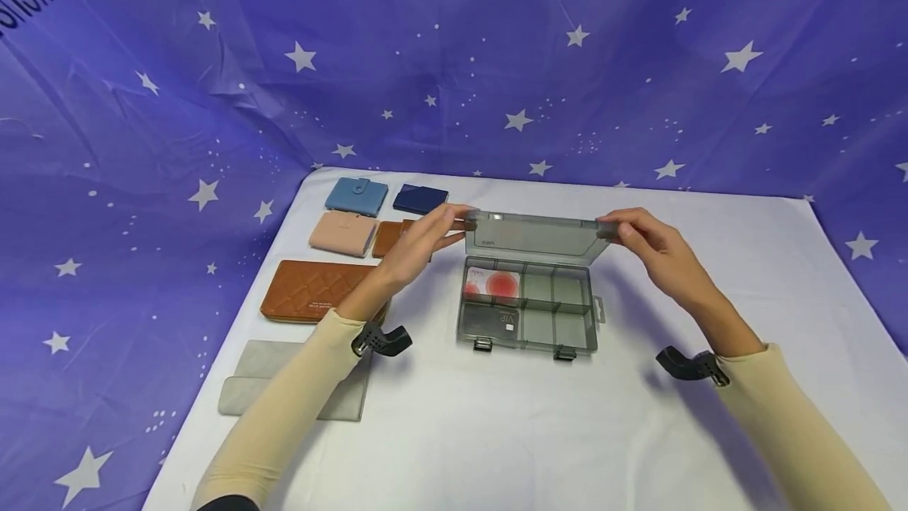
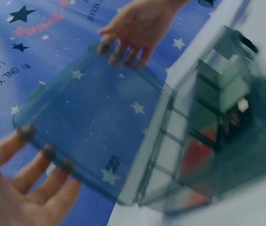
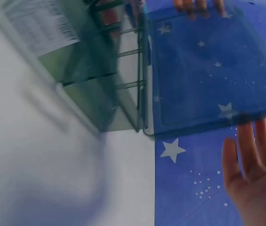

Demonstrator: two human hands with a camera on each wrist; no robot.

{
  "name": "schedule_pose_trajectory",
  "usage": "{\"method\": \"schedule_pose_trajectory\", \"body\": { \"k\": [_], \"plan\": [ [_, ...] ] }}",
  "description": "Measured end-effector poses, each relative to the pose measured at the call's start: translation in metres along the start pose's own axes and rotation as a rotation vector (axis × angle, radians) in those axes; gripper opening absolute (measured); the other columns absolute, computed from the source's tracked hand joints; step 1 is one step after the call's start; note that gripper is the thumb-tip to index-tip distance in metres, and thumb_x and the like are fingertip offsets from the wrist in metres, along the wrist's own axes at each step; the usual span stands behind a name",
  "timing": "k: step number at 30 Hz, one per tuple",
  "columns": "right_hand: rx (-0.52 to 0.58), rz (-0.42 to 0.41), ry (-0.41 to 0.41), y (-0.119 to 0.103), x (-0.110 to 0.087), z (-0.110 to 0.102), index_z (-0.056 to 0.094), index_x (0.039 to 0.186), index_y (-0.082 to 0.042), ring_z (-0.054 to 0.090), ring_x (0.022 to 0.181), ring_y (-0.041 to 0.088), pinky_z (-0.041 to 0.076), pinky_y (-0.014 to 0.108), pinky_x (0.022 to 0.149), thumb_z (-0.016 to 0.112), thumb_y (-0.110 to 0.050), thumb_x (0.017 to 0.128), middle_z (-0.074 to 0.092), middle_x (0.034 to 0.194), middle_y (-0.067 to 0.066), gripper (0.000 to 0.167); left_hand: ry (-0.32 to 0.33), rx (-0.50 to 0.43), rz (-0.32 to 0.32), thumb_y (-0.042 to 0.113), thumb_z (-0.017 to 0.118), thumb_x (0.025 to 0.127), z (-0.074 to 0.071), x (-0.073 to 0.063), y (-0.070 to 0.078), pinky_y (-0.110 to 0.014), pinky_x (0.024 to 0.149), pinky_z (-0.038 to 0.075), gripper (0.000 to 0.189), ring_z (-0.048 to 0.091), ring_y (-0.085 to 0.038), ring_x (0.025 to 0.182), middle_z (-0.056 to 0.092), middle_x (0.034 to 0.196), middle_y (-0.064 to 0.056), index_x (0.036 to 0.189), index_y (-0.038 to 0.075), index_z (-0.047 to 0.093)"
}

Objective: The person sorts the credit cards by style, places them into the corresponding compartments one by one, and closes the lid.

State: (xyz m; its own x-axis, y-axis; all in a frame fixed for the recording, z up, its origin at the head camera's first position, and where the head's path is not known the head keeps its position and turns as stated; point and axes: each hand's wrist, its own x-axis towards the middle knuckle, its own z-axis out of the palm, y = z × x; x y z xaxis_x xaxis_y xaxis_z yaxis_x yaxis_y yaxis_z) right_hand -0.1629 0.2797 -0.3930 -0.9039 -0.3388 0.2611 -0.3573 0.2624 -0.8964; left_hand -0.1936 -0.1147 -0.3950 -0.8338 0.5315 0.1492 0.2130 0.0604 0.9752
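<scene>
A grey see-through compartment box (image 1: 571, 328) lies with its hinged lid (image 1: 532, 236) raised at the back. My left hand (image 1: 418, 247) holds the lid's left edge near the top corner, its fingertips on the plastic in the left wrist view. At the opposite corner my right hand (image 1: 661, 262) grips the lid's right edge between thumb and fingers. A red-and-white card (image 1: 500, 284) sits in the box's back left compartment, with a black VIP card (image 1: 489, 322) in front of it. Two latches (image 1: 523, 348) stick out along the box's front edge.
Left of the box lie a light blue wallet (image 1: 356, 195), a navy card holder (image 1: 421, 198), a pink wallet (image 1: 344, 232), a small brown wallet (image 1: 386, 238), a long brown wallet (image 1: 308, 290) and a grey wallet (image 1: 344, 397). A starry purple cloth (image 1: 518, 77) hangs behind the white tabletop (image 1: 496, 432).
</scene>
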Motion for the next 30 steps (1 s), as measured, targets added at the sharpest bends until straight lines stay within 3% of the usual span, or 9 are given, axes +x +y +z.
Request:
{"method": "schedule_pose_trajectory", "body": {
  "k": [2,5,9,14,18,22,27,30],
  "plan": [
    [-0.044,-0.044,-0.043,-0.001,-0.011,0.002,0.067,0.135,0.001,0.06,0.134,0.011,0.045,0.019,0.11,0.05,-0.001,0.113,0.065,0.142,0.005,0.028,-0.059,0.055,0.063,0.033,0.032,0.119,0.0,-0.011,-0.002,-0.042,0.124,0.038,0.054,0.047,-0.033,0.151,0.051,0.159,-0.02,0.153,-0.004,0.051],
    [-0.108,-0.106,-0.115,-0.001,-0.027,0.006,0.07,0.129,-0.002,0.056,0.142,0.015,0.039,0.021,0.117,0.059,0.009,0.105,0.066,0.145,0.008,0.029,-0.137,0.198,0.131,0.034,0.037,0.119,0.001,-0.029,-0.005,-0.046,0.125,0.036,0.049,0.047,-0.026,0.152,0.055,0.159,-0.011,0.152,0.003,0.057],
    [-0.21,-0.214,-0.197,0.003,-0.049,0.016,0.072,0.126,-0.015,0.053,0.147,0.018,0.036,0.021,0.12,0.073,0.014,0.093,0.068,0.145,0.008,0.044,-0.22,0.405,0.165,0.038,0.047,0.116,0.007,-0.053,-0.008,-0.052,0.126,0.032,0.046,0.041,-0.02,0.156,0.051,0.164,0.004,0.153,0.014,0.06],
    [-0.342,-0.413,-0.234,0.012,-0.068,0.031,0.074,0.125,-0.016,0.056,0.144,0.025,0.038,0.021,0.119,0.086,0.011,0.081,0.068,0.141,0.012,0.053,-0.29,0.653,0.234,0.049,0.065,0.106,0.018,-0.068,-0.017,-0.053,0.125,0.035,0.053,0.039,-0.023,0.156,0.049,0.165,0.003,0.146,0.016,0.067],
    [-0.453,-0.509,-0.248,0.02,-0.076,0.04,0.076,0.126,-0.016,0.055,0.141,0.032,0.034,0.022,0.121,0.086,-0.005,0.09,0.066,0.142,0.011,0.039,-0.318,0.787,0.319,0.055,0.082,0.092,0.023,-0.071,-0.026,-0.045,0.118,0.046,0.061,0.044,-0.022,0.152,0.052,0.161,-0.002,0.139,0.018,0.072],
    [-0.519,-0.481,-0.265,0.025,-0.079,0.045,0.076,0.127,-0.022,0.055,0.139,0.032,0.031,0.02,0.122,0.084,-0.014,0.095,0.064,0.143,0.007,0.034,-0.344,0.832,0.386,0.051,0.09,0.085,0.026,-0.07,-0.034,-0.039,0.106,0.054,0.064,0.048,-0.02,0.147,0.051,0.158,-0.006,0.138,0.02,0.071],
    [-0.579,-0.382,-0.316,0.025,-0.08,0.046,0.076,0.126,-0.025,0.055,0.138,0.023,0.032,0.017,0.119,0.092,-0.014,0.085,0.061,0.144,0.001,0.045,-0.345,0.896,0.418,0.031,0.093,0.084,0.03,-0.069,-0.037,-0.039,0.1,0.057,0.061,0.052,-0.022,0.14,0.051,0.154,-0.007,0.139,0.023,0.068],
    [-0.617,-0.373,-0.33,0.024,-0.079,0.047,0.075,0.125,-0.025,0.055,0.135,0.021,0.036,0.024,0.116,0.095,-0.017,0.081,0.06,0.143,-0.002,0.049,-0.334,0.938,0.433,0.021,0.09,0.085,0.034,-0.067,-0.038,-0.038,0.1,0.056,0.058,0.053,-0.021,0.137,0.053,0.151,-0.006,0.138,0.024,0.067]
  ]
}}
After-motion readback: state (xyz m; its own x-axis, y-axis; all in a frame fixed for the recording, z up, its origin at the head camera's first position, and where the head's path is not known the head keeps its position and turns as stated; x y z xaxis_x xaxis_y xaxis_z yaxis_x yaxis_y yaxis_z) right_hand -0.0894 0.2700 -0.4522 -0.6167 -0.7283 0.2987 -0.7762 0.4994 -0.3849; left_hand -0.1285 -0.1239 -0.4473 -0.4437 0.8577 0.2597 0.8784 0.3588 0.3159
